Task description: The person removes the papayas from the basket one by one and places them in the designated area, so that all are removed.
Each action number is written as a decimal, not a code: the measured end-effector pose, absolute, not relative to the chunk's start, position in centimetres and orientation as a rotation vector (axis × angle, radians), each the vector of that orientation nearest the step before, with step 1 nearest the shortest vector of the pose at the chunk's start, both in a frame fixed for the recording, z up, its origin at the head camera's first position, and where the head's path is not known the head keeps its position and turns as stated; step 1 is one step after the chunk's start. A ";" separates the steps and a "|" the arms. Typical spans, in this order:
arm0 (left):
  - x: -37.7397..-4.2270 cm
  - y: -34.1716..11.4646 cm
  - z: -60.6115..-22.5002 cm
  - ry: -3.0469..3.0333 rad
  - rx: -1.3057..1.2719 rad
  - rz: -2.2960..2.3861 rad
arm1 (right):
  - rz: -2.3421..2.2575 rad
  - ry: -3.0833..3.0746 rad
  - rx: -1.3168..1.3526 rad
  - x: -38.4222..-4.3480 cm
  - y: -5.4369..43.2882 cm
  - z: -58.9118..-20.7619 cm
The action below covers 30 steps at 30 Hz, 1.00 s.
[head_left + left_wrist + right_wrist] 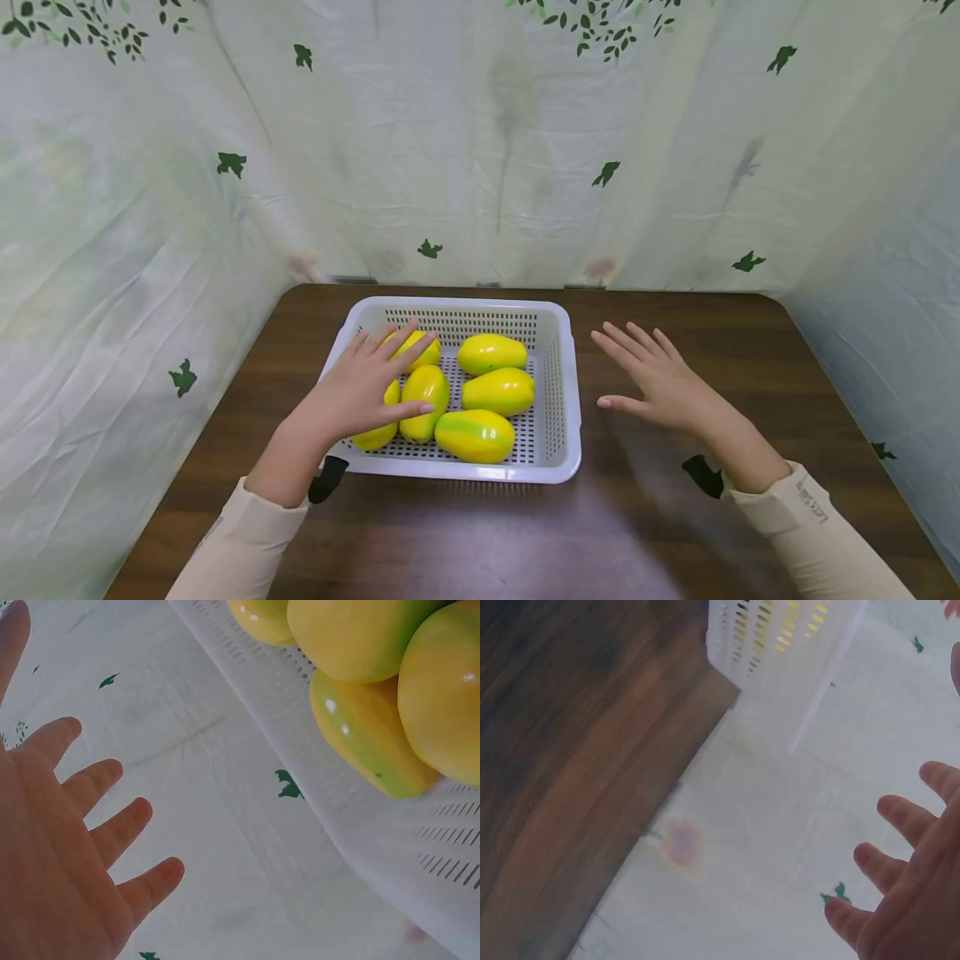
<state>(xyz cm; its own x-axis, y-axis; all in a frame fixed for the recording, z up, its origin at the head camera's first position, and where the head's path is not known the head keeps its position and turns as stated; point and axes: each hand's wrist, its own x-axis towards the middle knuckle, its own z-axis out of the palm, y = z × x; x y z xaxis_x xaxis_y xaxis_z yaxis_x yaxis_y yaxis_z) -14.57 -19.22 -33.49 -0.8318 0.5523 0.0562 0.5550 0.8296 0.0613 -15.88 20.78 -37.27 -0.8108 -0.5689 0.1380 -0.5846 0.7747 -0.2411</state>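
Note:
A white perforated plastic basket (pixel 564 400) stands on the wooden table, holding several yellow mangoes (pixel 476 436) with green patches. Over the basket's left side hovers my left hand (pixel 367 387), fingers spread and nothing in its grasp; it hides parts of the mangoes on that side. In the left wrist view its palm (pixel 52 847) is bare, with the mangoes (pixel 367 735) apart from it at the upper right. My right hand (pixel 660 383) hangs in the air right of the basket, fingers spread, holding nothing. Its fingers (pixel 904 817) also show spread in the right wrist view.
The dark brown wooden table (pixel 487 542) extends around the basket on all sides. A pale curtain (pixel 465 150) with green bird and leaf prints rises behind the table's far edge and along both sides. A black strap (pixel 327 479) sits at the left wrist, another (pixel 702 476) at the right.

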 end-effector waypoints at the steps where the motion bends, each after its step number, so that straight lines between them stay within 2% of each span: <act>1: -14.5 -19.4 -33.4 -2.959 -0.901 -0.126 | 0.436 -2.891 0.957 -15.9 20.7 -37.2; 12: -13.6 -21.6 -32.9 -2.905 -0.786 -0.231 | 0.604 -2.795 1.032 -15.8 19.1 -36.7; 21: -12.5 -23.6 -33.4 -2.927 -0.531 -0.316 | 0.776 -2.766 1.097 -15.5 17.2 -36.9; 30: -12.3 -25.7 -35.3 -2.935 -0.298 -0.648 | 0.871 -2.783 1.122 -15.4 14.8 -37.9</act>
<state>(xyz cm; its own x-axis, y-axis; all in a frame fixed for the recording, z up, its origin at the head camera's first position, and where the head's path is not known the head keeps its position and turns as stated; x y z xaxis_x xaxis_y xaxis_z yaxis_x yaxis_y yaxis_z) -12.26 -25.66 -35.31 -0.9733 0.1648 0.1599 0.2167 0.8891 0.4032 -15.37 14.80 -37.93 -0.7418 -0.6350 0.2155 -0.6446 0.5865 -0.4904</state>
